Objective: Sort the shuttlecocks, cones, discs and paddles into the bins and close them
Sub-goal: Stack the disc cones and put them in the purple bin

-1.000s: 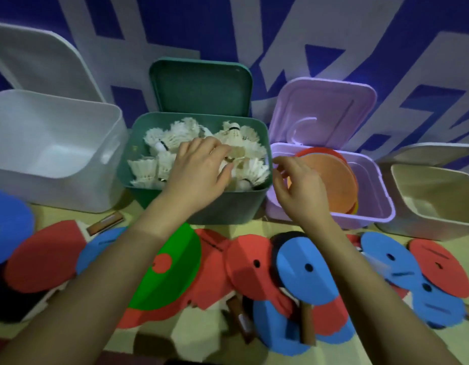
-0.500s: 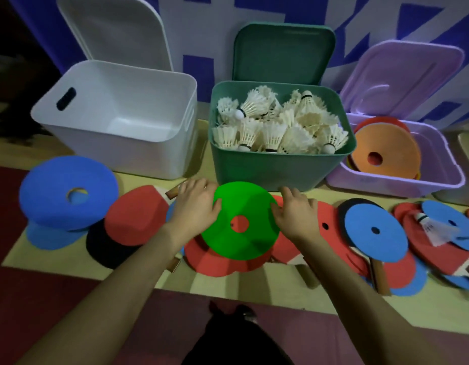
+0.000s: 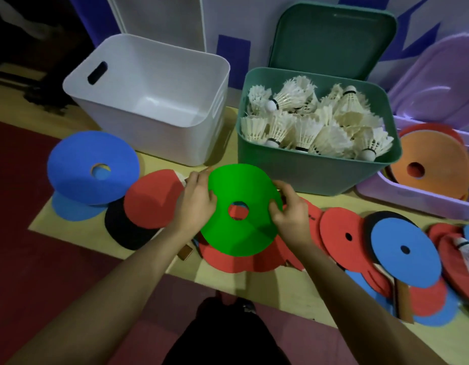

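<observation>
Head view: left hand [image 3: 194, 204] and right hand [image 3: 290, 209] pinch opposite edges of green disc [image 3: 241, 227], thumbs on top, fingers curled under, disc tilted above red paddles [image 3: 236, 262] on floor; blue disc [image 3: 405, 250] to the right; beyond, open white bin [image 3: 159, 143]; green bin [image 3: 301, 169] heaped with shuttlecocks [image 3: 312, 122]; purple bin [image 3: 412, 198] holding orange disc [image 3: 433, 164].

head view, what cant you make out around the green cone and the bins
- Items under the green flat cone: covered by it and both hands, left, right.
- Lilac plastic bin: cut off by the right edge.
- Lower layers in the green shuttlecock bin: buried beneath top feather shuttlecocks.
</observation>
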Demonstrator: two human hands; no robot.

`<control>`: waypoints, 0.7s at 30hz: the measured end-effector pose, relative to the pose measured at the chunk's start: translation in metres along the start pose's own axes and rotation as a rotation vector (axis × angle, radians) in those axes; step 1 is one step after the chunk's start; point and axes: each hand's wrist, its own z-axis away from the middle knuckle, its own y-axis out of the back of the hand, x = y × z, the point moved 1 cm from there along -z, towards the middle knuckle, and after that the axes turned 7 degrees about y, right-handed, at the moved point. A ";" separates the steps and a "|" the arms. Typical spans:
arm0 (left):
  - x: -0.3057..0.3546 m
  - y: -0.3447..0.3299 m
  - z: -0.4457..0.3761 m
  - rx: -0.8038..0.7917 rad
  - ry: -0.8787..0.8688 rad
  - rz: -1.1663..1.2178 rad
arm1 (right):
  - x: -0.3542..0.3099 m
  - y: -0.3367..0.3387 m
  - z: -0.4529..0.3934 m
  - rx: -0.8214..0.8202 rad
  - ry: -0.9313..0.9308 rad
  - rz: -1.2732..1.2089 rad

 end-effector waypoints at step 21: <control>-0.214 0.158 -0.098 0.150 -0.171 -0.052 | -0.162 -0.224 -0.052 0.136 -0.009 -0.041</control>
